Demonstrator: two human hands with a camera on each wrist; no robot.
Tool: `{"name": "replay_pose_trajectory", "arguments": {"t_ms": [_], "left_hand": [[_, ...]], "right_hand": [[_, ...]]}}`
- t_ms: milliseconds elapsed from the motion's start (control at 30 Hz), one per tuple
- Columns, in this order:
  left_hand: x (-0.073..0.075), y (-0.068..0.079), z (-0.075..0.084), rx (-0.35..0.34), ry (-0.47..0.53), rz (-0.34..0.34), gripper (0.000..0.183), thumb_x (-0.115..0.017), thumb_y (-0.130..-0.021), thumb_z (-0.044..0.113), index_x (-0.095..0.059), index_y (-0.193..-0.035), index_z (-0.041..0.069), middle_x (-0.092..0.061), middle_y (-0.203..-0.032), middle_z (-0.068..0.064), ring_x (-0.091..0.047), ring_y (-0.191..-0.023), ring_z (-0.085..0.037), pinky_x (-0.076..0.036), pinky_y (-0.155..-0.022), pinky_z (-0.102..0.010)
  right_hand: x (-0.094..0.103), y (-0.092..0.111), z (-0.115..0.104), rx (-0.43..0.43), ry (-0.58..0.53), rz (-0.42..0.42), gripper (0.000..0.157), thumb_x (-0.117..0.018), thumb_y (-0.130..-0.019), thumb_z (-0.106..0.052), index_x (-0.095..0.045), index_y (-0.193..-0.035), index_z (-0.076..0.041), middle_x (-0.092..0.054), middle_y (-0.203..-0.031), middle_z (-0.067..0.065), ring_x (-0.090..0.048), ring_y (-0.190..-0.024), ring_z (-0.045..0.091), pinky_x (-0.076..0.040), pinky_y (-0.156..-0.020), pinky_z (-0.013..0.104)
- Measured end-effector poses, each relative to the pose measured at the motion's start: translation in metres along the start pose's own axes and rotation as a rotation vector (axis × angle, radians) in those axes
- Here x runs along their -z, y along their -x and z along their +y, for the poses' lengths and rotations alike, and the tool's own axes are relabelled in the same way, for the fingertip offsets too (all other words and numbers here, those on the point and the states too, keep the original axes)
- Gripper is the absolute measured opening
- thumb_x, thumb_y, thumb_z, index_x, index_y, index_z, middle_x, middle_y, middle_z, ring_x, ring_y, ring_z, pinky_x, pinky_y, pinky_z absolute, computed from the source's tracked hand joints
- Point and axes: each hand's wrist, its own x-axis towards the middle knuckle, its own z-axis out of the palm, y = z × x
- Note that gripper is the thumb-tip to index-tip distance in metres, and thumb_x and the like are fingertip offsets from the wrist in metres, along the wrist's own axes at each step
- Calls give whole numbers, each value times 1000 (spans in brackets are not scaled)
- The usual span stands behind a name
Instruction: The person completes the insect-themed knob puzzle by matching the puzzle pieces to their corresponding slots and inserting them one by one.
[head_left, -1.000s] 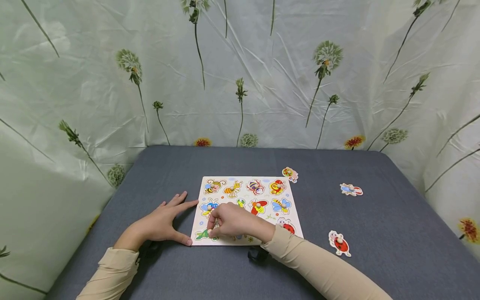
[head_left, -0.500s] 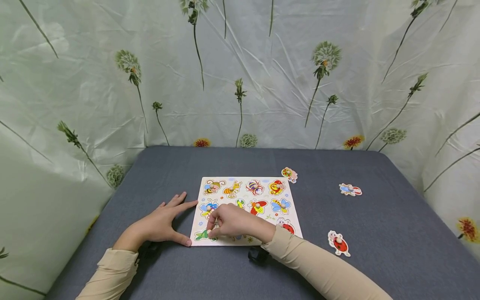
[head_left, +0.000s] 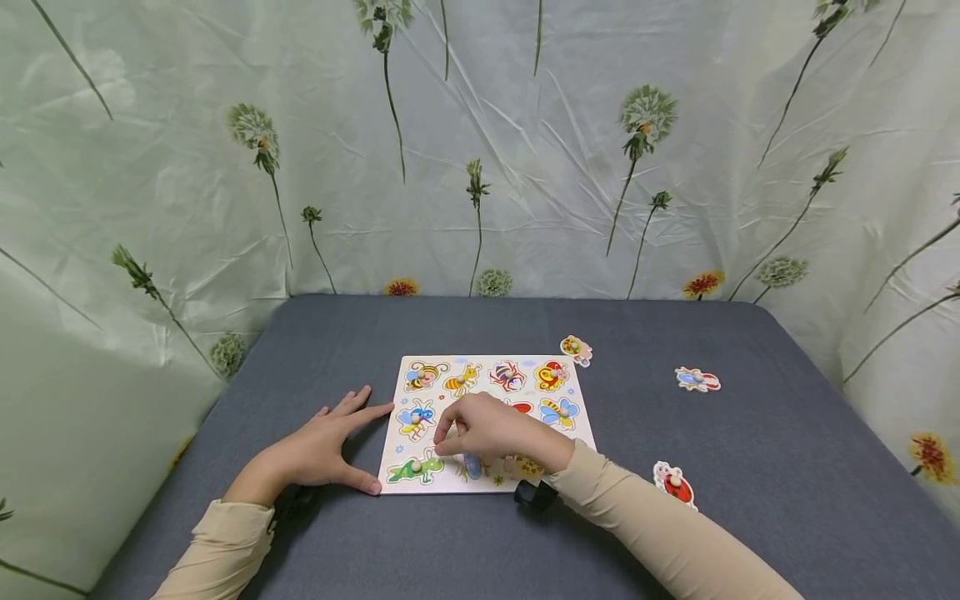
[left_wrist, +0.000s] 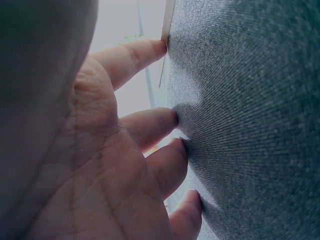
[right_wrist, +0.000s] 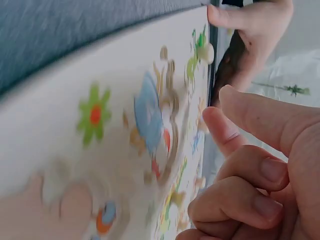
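Note:
A wooden peg puzzle board (head_left: 450,481) with insect pictures lies on the table. My left hand (head_left: 318,446) is spread at its left side, thumb at the near corner and index fingertip at the edge; the left wrist view shows this hand (left_wrist: 115,150) with a fingertip against the board's side. A green grasshopper piece (head_left: 415,467) with a round knob lies at the board's near left. Just right of and above that piece is my right hand (head_left: 495,429), holding nothing. In the right wrist view its thumb and index finger stand apart, the other fingers curled.
Off the board lie a ladybug piece (head_left: 677,483) partly behind the right sleeve, a blue-and-red winged insect piece (head_left: 697,379), and a pinkish piece (head_left: 576,350) at the far right corner. A recess with a blue-winged insect (right_wrist: 147,112) shows in the board. A patterned curtain (head_left: 480,242) hangs behind.
My right hand has let go of the grasshopper piece's knob and moved up and to the right. The grasshopper stays in the board. My left hand keeps its place.

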Motion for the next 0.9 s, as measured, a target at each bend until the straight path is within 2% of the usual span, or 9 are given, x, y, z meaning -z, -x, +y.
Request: {"name": "replay_pose_trajectory", "arguments": {"t_ms": [300, 533, 700, 900], "left_hand": [[-1, 1, 1, 10, 3, -1, 119, -98, -68, 57, -42, -167, 24, -17, -178, -27, -12, -164, -56, -12, -125, -81], [-1, 1, 1, 12, 1, 1, 119, -99, -67, 56, -42, -167, 24, -17, -178, -27, -12, -164, -56, -13, -125, -81], [-1, 1, 2, 13, 2, 1, 119, -99, -67, 57, -42, -167, 24, -17, -178, -27, -12, -164, -56, -13, -125, -80], [-1, 1, 2, 13, 1, 7, 119, -99, -67, 57, -43, -166, 24, -17, -178, -27, -13, -164, -56, -13, -126, -80]], "right_hand": [[19, 10, 15, -11, -34, 55, 7, -78, -98, -20, -80, -92, -18, -40, -48, -10, -32, -44, 4, -32, -51, 20], [37, 18, 32, -49, -17, 102, 6, -79, -97, -22, -81, -96, -17, -42, -50, -10, -37, -47, 5, -33, -54, 20], [51, 27, 47, -100, -18, 147, 5, -78, -97, -23, -81, -97, -18, -40, -51, -10, -34, -48, 6, -33, -52, 21], [66, 39, 64, -107, -31, 204, 9, -79, -97, -22, -80, -99, -13, -38, -53, -9, -34, -50, 8, -33, -54, 22]]}}
